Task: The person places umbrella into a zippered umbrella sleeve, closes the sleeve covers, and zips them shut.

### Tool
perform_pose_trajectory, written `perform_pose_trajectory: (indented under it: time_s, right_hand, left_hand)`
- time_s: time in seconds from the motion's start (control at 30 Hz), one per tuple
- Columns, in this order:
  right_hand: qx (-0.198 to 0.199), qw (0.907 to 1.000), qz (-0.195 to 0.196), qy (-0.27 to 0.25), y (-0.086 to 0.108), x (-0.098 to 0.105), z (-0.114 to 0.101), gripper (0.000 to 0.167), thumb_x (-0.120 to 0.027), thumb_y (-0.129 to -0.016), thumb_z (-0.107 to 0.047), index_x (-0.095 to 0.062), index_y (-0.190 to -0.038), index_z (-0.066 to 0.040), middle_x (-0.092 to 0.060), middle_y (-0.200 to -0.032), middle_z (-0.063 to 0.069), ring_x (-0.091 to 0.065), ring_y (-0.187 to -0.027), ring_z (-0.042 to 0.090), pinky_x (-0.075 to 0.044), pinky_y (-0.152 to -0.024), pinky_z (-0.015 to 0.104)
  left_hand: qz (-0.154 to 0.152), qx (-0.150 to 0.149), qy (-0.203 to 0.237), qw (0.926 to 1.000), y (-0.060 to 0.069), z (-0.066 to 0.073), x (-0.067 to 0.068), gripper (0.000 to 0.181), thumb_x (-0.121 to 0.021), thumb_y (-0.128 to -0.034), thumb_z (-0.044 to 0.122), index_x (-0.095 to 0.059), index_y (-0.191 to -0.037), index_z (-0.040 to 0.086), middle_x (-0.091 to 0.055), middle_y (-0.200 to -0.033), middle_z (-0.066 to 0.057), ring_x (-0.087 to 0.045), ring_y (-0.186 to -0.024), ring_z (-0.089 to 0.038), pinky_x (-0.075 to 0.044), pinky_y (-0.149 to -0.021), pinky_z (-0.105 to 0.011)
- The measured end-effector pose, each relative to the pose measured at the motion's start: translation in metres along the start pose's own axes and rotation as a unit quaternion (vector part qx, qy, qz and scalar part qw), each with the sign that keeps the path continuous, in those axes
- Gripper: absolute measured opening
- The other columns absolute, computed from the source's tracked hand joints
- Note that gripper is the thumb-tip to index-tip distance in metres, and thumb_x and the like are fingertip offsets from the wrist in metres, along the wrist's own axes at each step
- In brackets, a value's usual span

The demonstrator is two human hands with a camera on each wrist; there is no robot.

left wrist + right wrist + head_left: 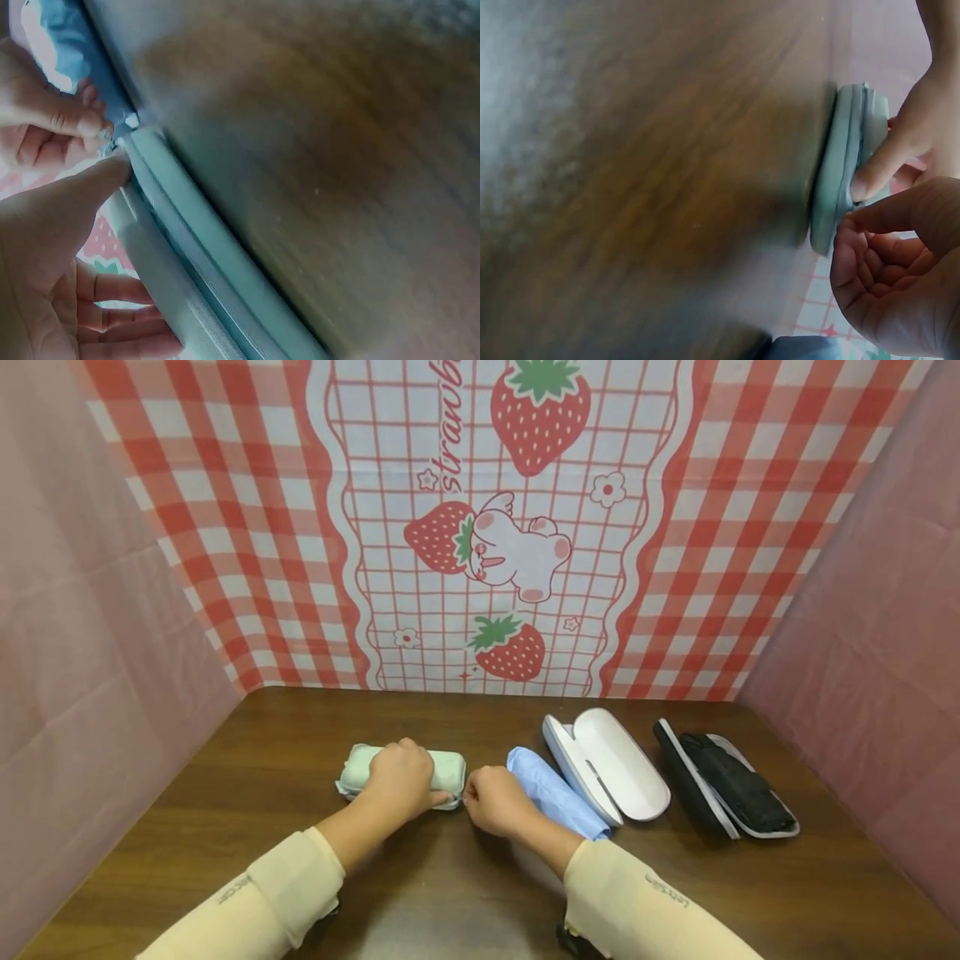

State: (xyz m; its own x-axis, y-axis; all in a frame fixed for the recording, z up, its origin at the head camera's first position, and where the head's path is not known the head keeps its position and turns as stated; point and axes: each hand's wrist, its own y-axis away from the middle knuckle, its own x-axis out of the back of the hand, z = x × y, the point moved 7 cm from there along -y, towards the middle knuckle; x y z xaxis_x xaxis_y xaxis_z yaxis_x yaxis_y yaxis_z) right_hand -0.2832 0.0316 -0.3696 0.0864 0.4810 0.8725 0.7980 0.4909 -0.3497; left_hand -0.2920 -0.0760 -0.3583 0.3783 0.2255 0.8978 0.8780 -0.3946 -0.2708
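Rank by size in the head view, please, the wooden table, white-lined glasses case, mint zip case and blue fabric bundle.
1. Wooden table
2. White-lined glasses case, mint zip case (partly under left hand): too alike to rank
3. Blue fabric bundle

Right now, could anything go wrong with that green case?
Maybe! The left hand holds the green case with its thumb very close to where the right hand pinches at the case's end, so that thumb might get nipped. Also, the right forearm is close beside the blue bundle. A quick tug could bump it, perhaps shifting the open pale case next to it.
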Motion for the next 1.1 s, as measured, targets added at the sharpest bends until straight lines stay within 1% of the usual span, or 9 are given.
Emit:
perform_pose_trajectory:
  time_s: [0.17, 0.3, 0.37, 0.47, 0.57, 0.63, 0.77, 0.87, 1.1]
  right_hand:
    - [-0.007, 0.9998, 0.010, -0.013, -0.001, 0.000, 0.004, 0.025, -0.066, -0.075, 0.001, -0.056, -0.056, -0.013, -0.045, -0.053, -0.008, -0.039, -0.049, 0.006, -0.037, -0.046, 0.023]
    - [-0.011, 0.9998, 0.012, -0.007, -0.003, 0.001, 0.006, 0.026, -0.065, -0.075, 0.001, -0.055, -0.055, -0.013, -0.044, -0.052, -0.008, -0.039, -0.049, 0.007, -0.036, -0.046, 0.024]
    - [-0.018, 0.9997, 0.014, -0.001, -0.004, 0.001, 0.008, 0.026, -0.065, -0.074, 0.000, -0.056, -0.055, -0.014, -0.044, -0.053, -0.009, -0.039, -0.050, 0.007, -0.036, -0.047, 0.024]
    - [-0.030, 0.9993, 0.020, 0.006, -0.005, 0.002, 0.012, 0.027, -0.064, -0.073, 0.001, -0.054, -0.053, -0.014, -0.042, -0.051, -0.009, -0.038, -0.049, 0.007, -0.035, -0.046, 0.024]
    - [-0.043, 0.9987, 0.025, 0.011, -0.006, 0.002, 0.016, 0.027, -0.063, -0.072, 0.002, -0.053, -0.052, -0.014, -0.041, -0.050, -0.009, -0.037, -0.049, 0.008, -0.034, -0.045, 0.025]
    - [-0.047, 0.9985, 0.026, 0.010, -0.006, 0.002, 0.017, 0.026, -0.063, -0.072, 0.002, -0.054, -0.052, -0.013, -0.043, -0.051, -0.008, -0.037, -0.049, 0.009, -0.035, -0.046, 0.025]
    - [-0.047, 0.9984, 0.029, 0.010, -0.009, 0.002, 0.016, 0.025, -0.062, -0.073, 0.002, -0.055, -0.054, -0.012, -0.046, -0.053, -0.006, -0.039, -0.051, 0.009, -0.037, -0.047, 0.025]
    - [-0.051, 0.9980, 0.033, 0.016, -0.009, 0.003, 0.014, 0.027, -0.063, -0.072, 0.003, -0.051, -0.054, -0.013, -0.042, -0.052, -0.007, -0.037, -0.050, 0.009, -0.034, -0.047, 0.025]
    - [-0.047, 0.9980, 0.031, 0.030, -0.009, 0.004, 0.002, 0.029, -0.062, -0.071, 0.001, -0.047, -0.052, -0.015, -0.038, -0.051, -0.008, -0.035, -0.050, 0.010, -0.034, -0.045, 0.026]
  left_hand:
    - [-0.028, -0.026, 0.053, 0.9979, -0.002, -0.011, 0.004, 0.065, -0.072, -0.0697, 0.069, -0.067, -0.075, 0.004, -0.056, -0.070, -0.010, -0.060, -0.065, -0.027, -0.052, -0.052, -0.039]
    - [-0.069, -0.048, 0.136, 0.9872, -0.001, -0.033, 0.004, 0.044, -0.080, -0.0723, 0.052, -0.069, -0.080, 0.010, -0.060, -0.080, -0.007, -0.060, -0.075, -0.028, -0.052, -0.057, -0.044]
    - [-0.084, -0.061, 0.189, 0.9764, 0.001, -0.044, 0.002, 0.033, -0.081, -0.0762, 0.042, -0.071, -0.085, 0.011, -0.062, -0.087, -0.006, -0.060, -0.082, -0.028, -0.053, -0.063, -0.045]
    - [-0.095, -0.088, 0.274, 0.9531, 0.003, -0.057, -0.001, 0.019, -0.078, -0.0819, 0.026, -0.073, -0.092, 0.010, -0.066, -0.098, -0.008, -0.061, -0.096, -0.031, -0.052, -0.078, -0.047]
    - [-0.100, -0.115, 0.318, 0.9358, 0.003, -0.064, -0.003, 0.017, -0.075, -0.0829, 0.012, -0.074, -0.099, 0.008, -0.069, -0.106, -0.010, -0.060, -0.108, -0.033, -0.047, -0.093, -0.047]
    - [-0.102, -0.118, 0.315, 0.9361, 0.002, -0.067, -0.005, 0.019, -0.075, -0.0821, 0.010, -0.074, -0.101, 0.009, -0.070, -0.107, -0.009, -0.061, -0.108, -0.034, -0.047, -0.094, -0.048]
    - [-0.109, -0.112, 0.282, 0.9465, 0.001, -0.068, -0.009, 0.022, -0.079, -0.0806, 0.014, -0.072, -0.102, 0.014, -0.070, -0.106, -0.005, -0.062, -0.100, -0.030, -0.047, -0.093, -0.049]
    - [-0.110, -0.112, 0.259, 0.9530, -0.001, -0.067, -0.010, 0.025, -0.081, -0.0793, 0.018, -0.070, -0.102, 0.016, -0.069, -0.102, -0.004, -0.062, -0.095, -0.027, -0.049, -0.087, -0.047]
    - [-0.115, -0.080, 0.236, 0.9617, -0.002, -0.067, -0.011, 0.029, -0.081, -0.0786, 0.029, -0.067, -0.103, 0.024, -0.064, -0.093, 0.000, -0.060, -0.089, -0.022, -0.050, -0.071, -0.043]
